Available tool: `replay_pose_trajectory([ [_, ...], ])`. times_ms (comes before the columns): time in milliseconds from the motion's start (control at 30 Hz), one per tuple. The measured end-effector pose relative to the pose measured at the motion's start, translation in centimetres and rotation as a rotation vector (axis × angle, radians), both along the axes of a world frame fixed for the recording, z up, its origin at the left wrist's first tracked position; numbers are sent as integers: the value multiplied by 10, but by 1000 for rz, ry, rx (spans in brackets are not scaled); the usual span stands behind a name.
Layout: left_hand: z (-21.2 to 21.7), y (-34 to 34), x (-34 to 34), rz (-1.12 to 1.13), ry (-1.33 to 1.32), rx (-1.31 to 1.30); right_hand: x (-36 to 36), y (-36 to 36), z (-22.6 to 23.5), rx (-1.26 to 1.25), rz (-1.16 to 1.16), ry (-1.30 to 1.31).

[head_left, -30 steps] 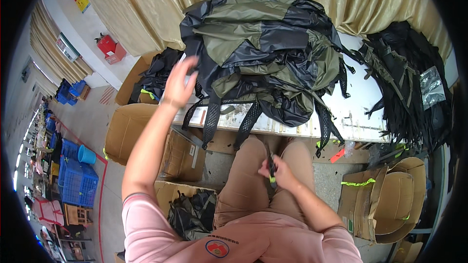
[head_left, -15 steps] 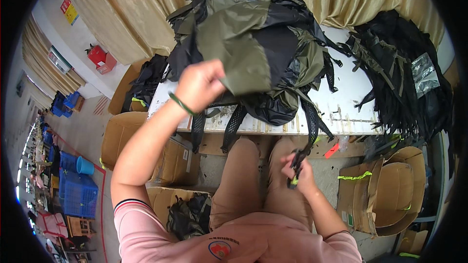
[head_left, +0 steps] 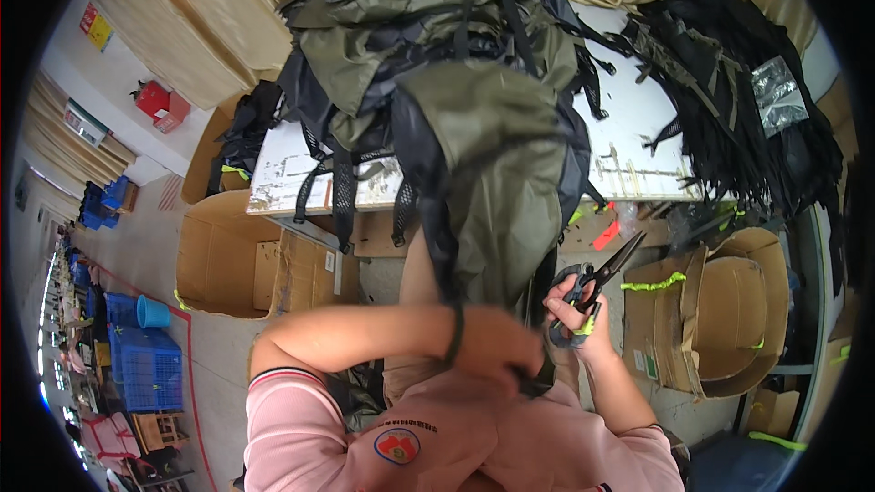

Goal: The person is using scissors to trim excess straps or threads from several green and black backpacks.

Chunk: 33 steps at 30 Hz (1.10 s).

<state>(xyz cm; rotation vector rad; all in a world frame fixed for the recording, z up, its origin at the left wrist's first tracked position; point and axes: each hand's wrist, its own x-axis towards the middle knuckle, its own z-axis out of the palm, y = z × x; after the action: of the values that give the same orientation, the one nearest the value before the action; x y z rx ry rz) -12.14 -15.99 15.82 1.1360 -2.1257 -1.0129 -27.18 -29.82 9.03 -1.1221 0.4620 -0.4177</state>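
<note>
Partway, I'd guess: one olive-and-black backpack shell (head_left: 510, 210) hangs off the worktop's (head_left: 633, 146) near edge, heap (head_left: 365, 36) left on top. Left hand's (head_left: 501, 348) grip is blurry but clenched on it; right hand (head_left: 597, 339) grasps scissors (head_left: 622, 258), no cutting visible.

Olive/blk fabric (head_left: 506, 191), dk scissors (head_left: 619, 261), pink shirt (head_left: 314, 433), gold curtain (head_left: 191, 27), wht tbl (head_left: 629, 132), lt-blue bkt (head_left: 153, 313)

Gold curtains (head_left: 196, 23) hang behind a white table (head_left: 629, 132).
</note>
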Motion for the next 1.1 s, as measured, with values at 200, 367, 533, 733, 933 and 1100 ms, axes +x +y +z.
replay_pose_trajectory([
  [200, -10, -72, 110, 815, -701, -588, -31, 18, -85, -637, -178, 465],
  [367, -87, -49, 133, 842, -702, -46, -45, 28, -96, -912, -169, 686],
  [533, -104, -45, 107, 1019, -693, -211, -50, 13, -101, -703, -245, 715],
  [733, -82, 4, 119, 1174, -41, -102, -68, -21, -115, -287, -233, 378],
  [933, -8, 142, 164, 1274, 350, 52, -93, -94, -26, -393, -38, 310],
  [1100, 15, 212, 139, 1176, 139, 907, -76, -120, 42, -677, 155, 447],
])
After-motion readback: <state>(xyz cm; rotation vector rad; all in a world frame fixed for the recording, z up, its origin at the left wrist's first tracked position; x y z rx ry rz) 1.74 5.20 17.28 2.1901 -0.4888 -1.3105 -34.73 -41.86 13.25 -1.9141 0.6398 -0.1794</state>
